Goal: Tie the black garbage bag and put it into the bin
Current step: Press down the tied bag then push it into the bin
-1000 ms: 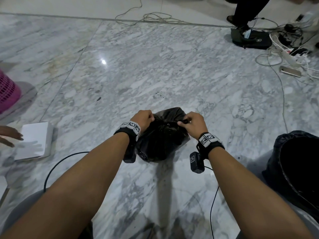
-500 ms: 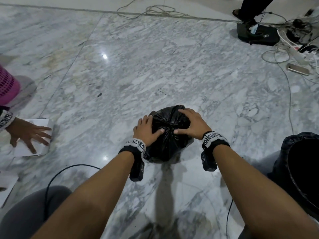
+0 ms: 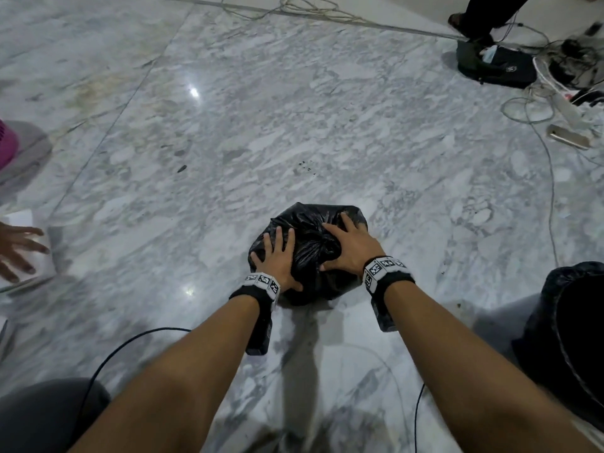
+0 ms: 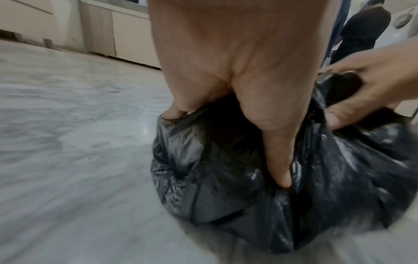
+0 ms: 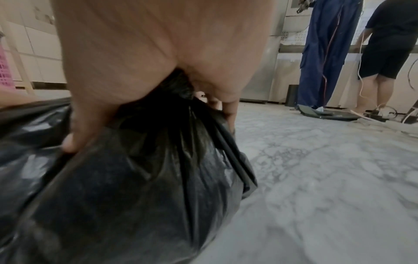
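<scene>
Both hands cupped the bag on the floor
Left hand [image 3: 277,259] and right hand [image 3: 351,248] fingers spread, curled round black garbage bag [image 3: 310,243] between them; bin [image 3: 575,325] at 4 o'clock.

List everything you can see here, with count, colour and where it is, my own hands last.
garbage bag: one, black, on the floor, centre
bin: one, dark, right edge
marble floor: grey-white, throughout
basket: one, pink, left edge
white box: one, far left, another person's hand on it
flat black bag: one, top right, beside cables
phone: one, right
left hand: on the bag's left side
right hand: on the bag's top right
</scene>
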